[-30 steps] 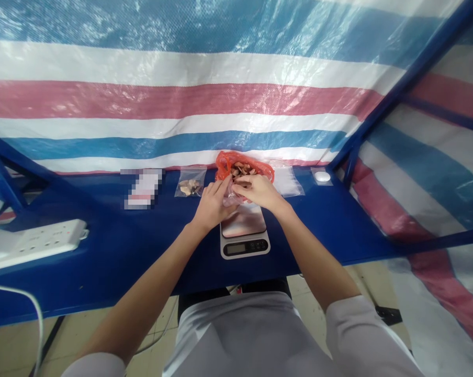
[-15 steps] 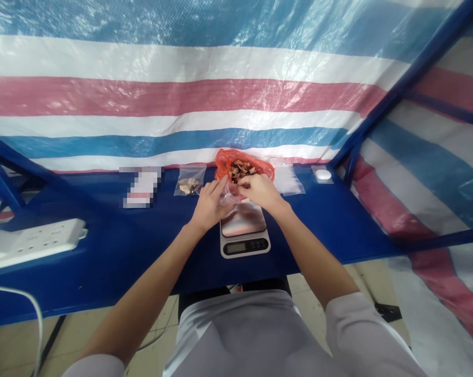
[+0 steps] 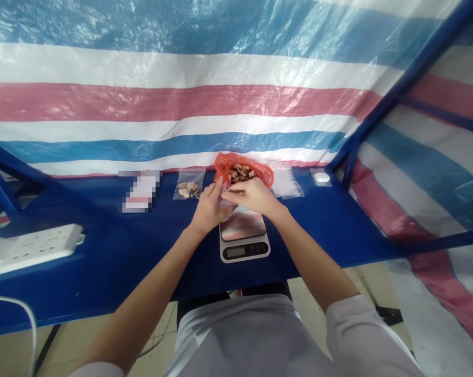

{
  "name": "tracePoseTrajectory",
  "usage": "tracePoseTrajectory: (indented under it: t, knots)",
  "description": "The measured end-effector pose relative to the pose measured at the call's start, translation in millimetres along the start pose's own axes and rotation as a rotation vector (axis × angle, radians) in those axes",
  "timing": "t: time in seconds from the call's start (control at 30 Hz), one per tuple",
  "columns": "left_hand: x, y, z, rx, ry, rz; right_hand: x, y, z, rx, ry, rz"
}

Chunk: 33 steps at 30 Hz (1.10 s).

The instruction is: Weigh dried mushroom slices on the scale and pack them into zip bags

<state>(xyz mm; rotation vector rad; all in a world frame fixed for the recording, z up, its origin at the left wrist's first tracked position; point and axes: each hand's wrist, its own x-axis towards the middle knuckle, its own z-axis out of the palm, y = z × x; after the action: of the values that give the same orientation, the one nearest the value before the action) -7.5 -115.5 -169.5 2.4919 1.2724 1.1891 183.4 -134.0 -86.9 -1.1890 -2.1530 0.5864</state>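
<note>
Over the back of a white kitchen scale [image 3: 225,258], my left hand [image 3: 208,208] grips a small clear plastic bag [image 3: 224,201], its fingers curled round one side. My right hand [image 3: 256,196] is closed in a pinch at the bag's mouth; its fingertips partly cover the bag, and what they hold cannot be made out. Just behind both hands lies an open red plastic bag [image 3: 266,172] with brown dried slices [image 3: 240,172] inside. The scale's display is too dim to read.
A clear zip bag holding pale dried pieces [image 3: 188,189] lies left of my hands. Flat clear bags [image 3: 287,183] and a bagged white disc [image 3: 321,177] lie to the right. A white power strip [image 3: 44,244] sits at left. Striped sheeting [image 3: 181,99] hangs behind the blue table [image 3: 142,262].
My right hand has moved left from the front of the red bag to the mouth of the clear bag. My left hand keeps its hold in about the same place.
</note>
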Motion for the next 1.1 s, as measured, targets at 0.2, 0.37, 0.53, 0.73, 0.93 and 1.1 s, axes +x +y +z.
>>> tracePoseTrajectory:
  t: [0.2,0.37,0.53,0.73,0.93,1.1]
  knots:
    - [0,-2,-1.8,-0.094,-0.034,-0.043,7,11,5,0.136,-0.052,-0.024]
    - [-4,-2,-4.5,-0.138,-0.103,-0.116,10,22,7,0.335,-0.024,0.046]
    - [2,9,-7.1,-0.142,-0.051,-0.122,11,22,10,0.324,0.018,0.018]
    - [15,21,-7.6,-0.080,0.027,-0.067,15,16,10,0.225,0.041,-0.012]
    - [15,22,-4.9,-0.079,0.059,-0.052,15,19,9,0.255,0.043,-0.009]
    - [17,16,-6.0,-0.115,0.119,-0.092,15,36,-5,0.311,0.105,0.048]
